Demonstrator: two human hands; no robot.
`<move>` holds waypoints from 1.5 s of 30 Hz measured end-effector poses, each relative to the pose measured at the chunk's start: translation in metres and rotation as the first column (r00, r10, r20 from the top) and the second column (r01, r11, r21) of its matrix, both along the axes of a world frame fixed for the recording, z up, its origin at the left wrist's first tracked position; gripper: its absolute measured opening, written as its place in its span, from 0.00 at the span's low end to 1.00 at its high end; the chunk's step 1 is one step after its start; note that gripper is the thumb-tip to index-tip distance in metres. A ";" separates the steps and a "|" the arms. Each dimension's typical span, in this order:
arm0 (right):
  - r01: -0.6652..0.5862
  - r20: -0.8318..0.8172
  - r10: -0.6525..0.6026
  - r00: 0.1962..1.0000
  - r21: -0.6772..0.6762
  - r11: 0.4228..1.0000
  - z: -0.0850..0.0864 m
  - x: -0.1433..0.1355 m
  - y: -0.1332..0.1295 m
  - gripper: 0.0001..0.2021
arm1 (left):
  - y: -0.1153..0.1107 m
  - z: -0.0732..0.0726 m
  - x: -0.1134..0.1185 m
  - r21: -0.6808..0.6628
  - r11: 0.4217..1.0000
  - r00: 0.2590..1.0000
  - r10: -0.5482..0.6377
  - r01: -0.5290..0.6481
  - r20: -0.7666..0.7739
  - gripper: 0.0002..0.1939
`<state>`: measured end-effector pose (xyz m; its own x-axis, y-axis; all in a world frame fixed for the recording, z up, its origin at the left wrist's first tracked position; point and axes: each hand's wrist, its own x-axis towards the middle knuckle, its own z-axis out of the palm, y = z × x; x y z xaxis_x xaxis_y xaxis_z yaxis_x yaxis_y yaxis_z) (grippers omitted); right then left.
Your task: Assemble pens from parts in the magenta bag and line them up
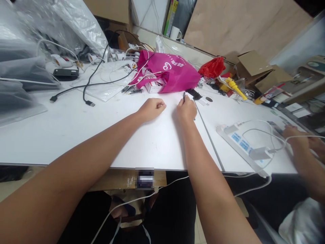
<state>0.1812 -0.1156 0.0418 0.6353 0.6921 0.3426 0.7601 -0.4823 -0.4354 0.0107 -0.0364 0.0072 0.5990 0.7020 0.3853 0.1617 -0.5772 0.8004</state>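
Observation:
My left hand point(151, 109) rests on the white table point(132, 145), its fingers curled into a loose fist with nothing visible in them. To its right, my right hand point(187, 109) is closed around a dark pen point(184, 96). One end of the pen sticks up past the thumb and forefinger; most of the rest is hidden by the hand. Just beyond both hands lies a magenta bag point(177, 76) on its side, with a white box point(153, 87) showing at its mouth. Several pens point(132, 90) lie beside that box.
A black USB cable point(87, 81) loops across the left side, near grey plastic bags point(22, 78). At right sits a power strip point(241, 144) with plugged chargers, beside another person's hands point(296, 135). A red bag point(212, 67) and a yellow tool point(236, 88) lie behind.

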 end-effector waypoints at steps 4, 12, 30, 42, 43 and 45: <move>0.063 0.042 -0.061 0.997 -0.061 0.996 -0.006 0.001 0.001 0.27 | -0.001 0.001 0.000 -0.002 1.000 0.999 -0.014 0.014 -0.029 0.12; 0.138 0.035 -0.134 0.990 -0.173 0.975 -0.016 0.000 -0.002 0.27 | -0.001 0.000 -0.001 -0.013 1.000 0.998 -0.017 0.016 -0.061 0.11; 0.232 -0.041 -0.254 0.966 -0.293 0.928 -0.006 0.011 -0.003 0.25 | -0.002 0.005 -0.002 -0.018 0.999 0.989 -0.028 0.026 -0.145 0.08; 0.201 -0.061 -0.220 0.974 -0.221 0.954 -0.007 0.014 -0.007 0.24 | -0.001 0.004 -0.002 -0.005 0.999 0.988 -0.033 0.033 -0.148 0.08; 0.206 -0.066 -0.224 0.972 -0.210 0.956 -0.007 0.014 -0.007 0.25 | -0.001 0.004 -0.002 -0.004 0.999 0.988 -0.033 0.033 -0.150 0.07; 0.215 -0.074 -0.232 0.970 -0.184 0.959 -0.008 0.013 -0.007 0.26 | -0.001 0.005 -0.002 -0.001 0.999 0.988 -0.032 0.032 -0.151 0.07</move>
<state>0.1944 -0.1226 0.0335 0.8040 0.5722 0.1616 0.5842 -0.7096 -0.3939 0.0084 -0.0377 0.0118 0.6726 0.6809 0.2899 0.2618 -0.5853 0.7674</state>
